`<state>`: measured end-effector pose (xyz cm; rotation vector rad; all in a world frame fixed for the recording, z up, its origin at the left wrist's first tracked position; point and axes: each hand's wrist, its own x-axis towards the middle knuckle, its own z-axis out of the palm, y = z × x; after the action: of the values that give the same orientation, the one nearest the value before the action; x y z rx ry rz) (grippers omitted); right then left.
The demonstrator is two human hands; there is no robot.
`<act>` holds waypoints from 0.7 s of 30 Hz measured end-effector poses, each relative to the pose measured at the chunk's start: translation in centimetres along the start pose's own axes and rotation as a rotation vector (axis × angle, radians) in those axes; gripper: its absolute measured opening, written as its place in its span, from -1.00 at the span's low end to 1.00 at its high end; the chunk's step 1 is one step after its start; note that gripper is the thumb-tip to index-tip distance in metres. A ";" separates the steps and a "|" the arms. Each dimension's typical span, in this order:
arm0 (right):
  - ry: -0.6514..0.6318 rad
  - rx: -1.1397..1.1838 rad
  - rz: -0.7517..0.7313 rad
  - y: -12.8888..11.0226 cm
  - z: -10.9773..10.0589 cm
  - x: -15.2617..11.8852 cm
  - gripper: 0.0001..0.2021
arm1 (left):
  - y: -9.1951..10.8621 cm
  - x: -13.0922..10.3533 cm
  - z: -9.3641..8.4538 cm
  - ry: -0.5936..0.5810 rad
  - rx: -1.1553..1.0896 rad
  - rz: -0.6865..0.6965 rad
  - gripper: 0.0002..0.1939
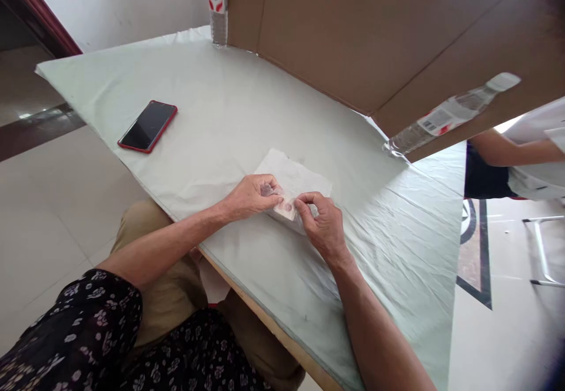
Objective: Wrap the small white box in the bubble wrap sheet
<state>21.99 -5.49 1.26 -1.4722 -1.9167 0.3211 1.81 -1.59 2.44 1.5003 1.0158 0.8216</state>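
The white sheet [304, 176] lies on the cloth-covered table [212, 108] right in front of you, its near end at your fingertips. Your left hand [253, 195] pinches that end by one corner (something crumpled and translucent shows there, too small to name), and your right hand [324, 226] has thumb and forefinger closed at the other corner. You seem partway along: the sheet is spread out, while the fingerwork at its edge looks unfinished. Your phone [149, 126] lies farther left; beyond stands a cardboard panel [331, 32].
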 end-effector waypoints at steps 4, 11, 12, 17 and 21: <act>0.035 -0.117 -0.050 0.5 -0.4 0.1 -0.85 | -0.1 0.0 0.1 0.002 -0.038 -0.020 -0.85; 0.141 -0.344 -0.363 -2.0 -0.9 -0.6 -0.94 | -0.2 -0.2 0.2 0.017 0.044 0.028 -0.88; 0.093 -0.355 -0.402 -2.5 -0.9 -0.8 -0.94 | -0.2 -0.2 0.2 0.011 0.058 0.037 -0.88; -0.051 -0.448 -0.401 -3.7 -0.5 -1.2 -0.87 | -0.2 0.2 -1.0 0.015 0.185 0.039 -0.83; -0.098 -0.528 -0.382 -3.8 -0.4 -1.1 -0.83 | -0.4 0.5 -2.8 0.073 0.345 0.014 -0.73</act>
<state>19.51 -7.82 3.31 -1.3702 -2.4285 -0.3185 -0.55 -0.03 2.49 1.7789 1.2500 0.7410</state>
